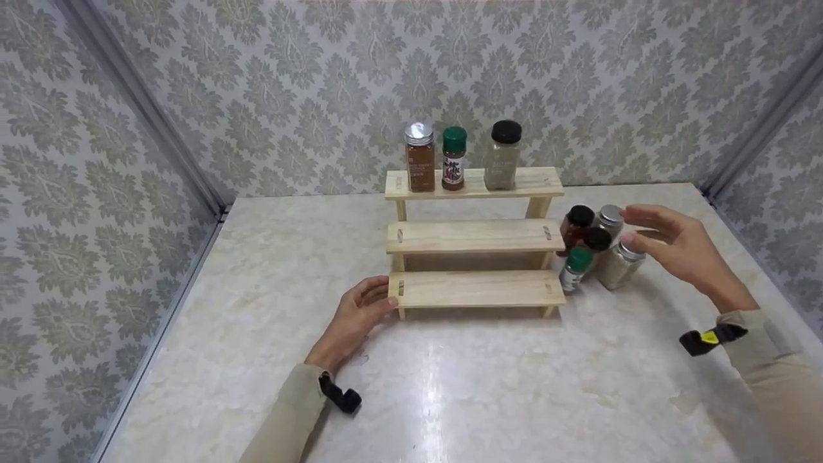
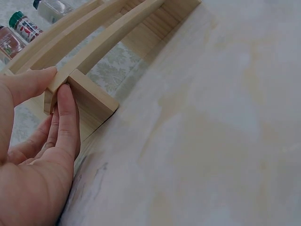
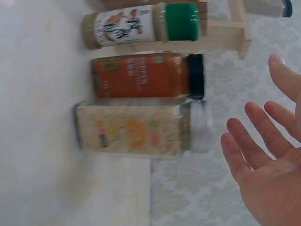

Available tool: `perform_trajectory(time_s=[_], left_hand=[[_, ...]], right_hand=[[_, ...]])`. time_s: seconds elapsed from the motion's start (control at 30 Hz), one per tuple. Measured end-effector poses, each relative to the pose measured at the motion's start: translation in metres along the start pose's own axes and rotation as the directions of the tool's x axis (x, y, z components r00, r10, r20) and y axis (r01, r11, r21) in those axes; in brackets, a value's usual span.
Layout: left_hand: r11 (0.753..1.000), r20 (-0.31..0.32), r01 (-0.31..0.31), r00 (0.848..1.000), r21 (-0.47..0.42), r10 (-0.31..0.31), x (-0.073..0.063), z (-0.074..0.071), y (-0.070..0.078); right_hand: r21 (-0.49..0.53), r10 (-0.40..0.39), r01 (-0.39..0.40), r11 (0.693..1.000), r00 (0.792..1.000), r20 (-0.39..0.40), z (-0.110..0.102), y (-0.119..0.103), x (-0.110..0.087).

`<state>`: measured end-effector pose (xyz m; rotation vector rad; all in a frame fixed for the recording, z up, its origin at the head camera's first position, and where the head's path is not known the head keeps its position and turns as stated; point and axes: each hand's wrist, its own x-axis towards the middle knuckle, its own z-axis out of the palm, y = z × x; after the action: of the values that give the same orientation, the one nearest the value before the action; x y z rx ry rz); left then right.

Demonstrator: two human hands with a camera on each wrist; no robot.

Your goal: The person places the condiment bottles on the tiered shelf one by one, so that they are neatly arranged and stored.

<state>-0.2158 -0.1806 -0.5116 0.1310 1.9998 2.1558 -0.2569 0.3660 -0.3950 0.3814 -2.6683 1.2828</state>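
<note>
A three-tier wooden rack stands on the table. My left hand pinches the left end of its lowest step; in the left wrist view the thumb lies on top and fingers beneath. My right hand hovers with spread fingers beside the spice jars at the rack's right, holding nothing. Nearest to it are a silver-capped jar of pale grains and another silver-capped jar. With them stand a green-capped jar, a black-capped jar and a second black-capped jar of orange-red spice.
On the top step stand a silver-capped brown spice jar, a small green-capped jar and a black-capped jar. Patterned wall panels enclose the pale marbled table at the back and sides.
</note>
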Motion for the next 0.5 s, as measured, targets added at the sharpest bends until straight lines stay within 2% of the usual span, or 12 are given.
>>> perform_trajectory(time_s=[0.23, 0.5], left_hand=[[1.0, 0.006, 0.007, 1.0, -0.005, -0.007, -0.001, 0.0, 0.001], [1.0, -0.015, 0.003, 1.0, 0.009, -0.003, -0.001, 0.002, 0.002]], right_hand=[[0.064, -0.019, 0.018, 0.998, 1.0, 0.003, 0.007, 0.033, -0.01], [0.128, -0.028, 0.028, 0.991, 1.0, -0.006, 0.019, 0.055, -0.016]])
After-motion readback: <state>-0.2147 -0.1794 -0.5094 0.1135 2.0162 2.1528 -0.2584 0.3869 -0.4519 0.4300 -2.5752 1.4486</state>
